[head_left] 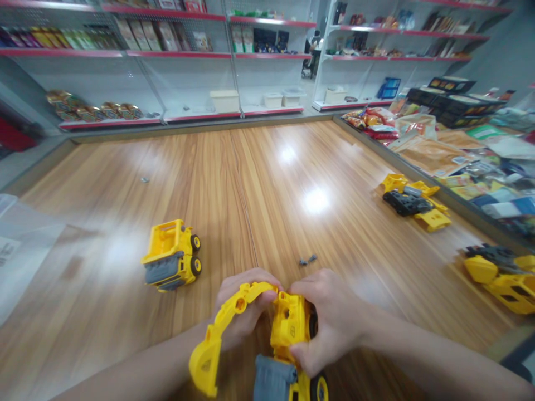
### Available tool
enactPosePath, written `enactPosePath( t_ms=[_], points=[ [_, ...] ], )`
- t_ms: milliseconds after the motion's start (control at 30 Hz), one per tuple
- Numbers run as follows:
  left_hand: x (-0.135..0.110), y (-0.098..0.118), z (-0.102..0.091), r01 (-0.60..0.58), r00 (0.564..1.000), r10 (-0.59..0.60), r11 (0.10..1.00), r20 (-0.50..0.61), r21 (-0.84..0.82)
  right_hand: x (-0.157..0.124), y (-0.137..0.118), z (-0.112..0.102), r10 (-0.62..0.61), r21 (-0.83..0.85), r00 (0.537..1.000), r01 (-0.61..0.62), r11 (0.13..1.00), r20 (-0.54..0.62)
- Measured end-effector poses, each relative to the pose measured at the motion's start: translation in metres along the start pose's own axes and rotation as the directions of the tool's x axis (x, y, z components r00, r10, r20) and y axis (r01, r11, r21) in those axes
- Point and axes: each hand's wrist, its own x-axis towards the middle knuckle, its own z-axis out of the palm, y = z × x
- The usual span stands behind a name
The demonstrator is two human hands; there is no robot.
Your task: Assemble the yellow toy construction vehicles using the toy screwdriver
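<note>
Low in the view, a yellow toy excavator [288, 328] with black wheels and a grey front part is held between both hands. My right hand [324, 320] wraps round its right side, thumb on the yellow body. My left hand [246, 303] pinches the near end of the yellow digger arm [228, 314] where it meets the body; its fingertips are partly hidden. The arm curves out to the left and ends in a bucket [205, 365]. Just beyond my hands lie two small grey screws [308, 260]. A yellow toy dump truck [170, 256] stands to the left.
Loose yellow and black toy parts [413, 201] lie at the right, with another yellow toy vehicle [504, 278] nearer. A clear plastic bag [25, 250] is at the left edge. A small grey piece [145, 180] sits far left. Packaged goods [434, 153] lie beyond the table's raised right edge.
</note>
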Motion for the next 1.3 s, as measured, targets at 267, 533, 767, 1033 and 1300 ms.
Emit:
enactPosePath(
  t_ms=[267,533,767,1033,1300],
  points=[
    [0.002,0.000,-0.005,0.121,0.991,-0.115,0.989,0.072,-0.089,0.001,0.005,-0.002,-0.019,-0.028,0.999,0.019,0.999,-0.029],
    [-0.004,-0.012,-0.001,0.084,0.994,-0.072,0.986,0.086,-0.145,0.000,0.007,0.000,-0.041,-0.101,0.998,0.036,0.994,-0.052],
    [0.000,-0.010,-0.002,0.052,0.995,-0.043,0.993,0.087,-0.109,-0.003,0.002,0.003,-0.016,-0.123,0.998,0.008,0.992,-0.065],
    [0.001,-0.005,-0.001,0.002,0.981,0.011,0.998,0.194,-0.063,-0.004,-0.005,0.000,0.004,-0.195,0.999,-0.014,0.981,-0.055],
    [-0.002,-0.004,0.002,-0.001,0.986,0.008,0.999,0.164,-0.038,-0.007,-0.014,-0.002,-0.032,-0.257,0.996,0.010,0.966,-0.079]
  ],
)
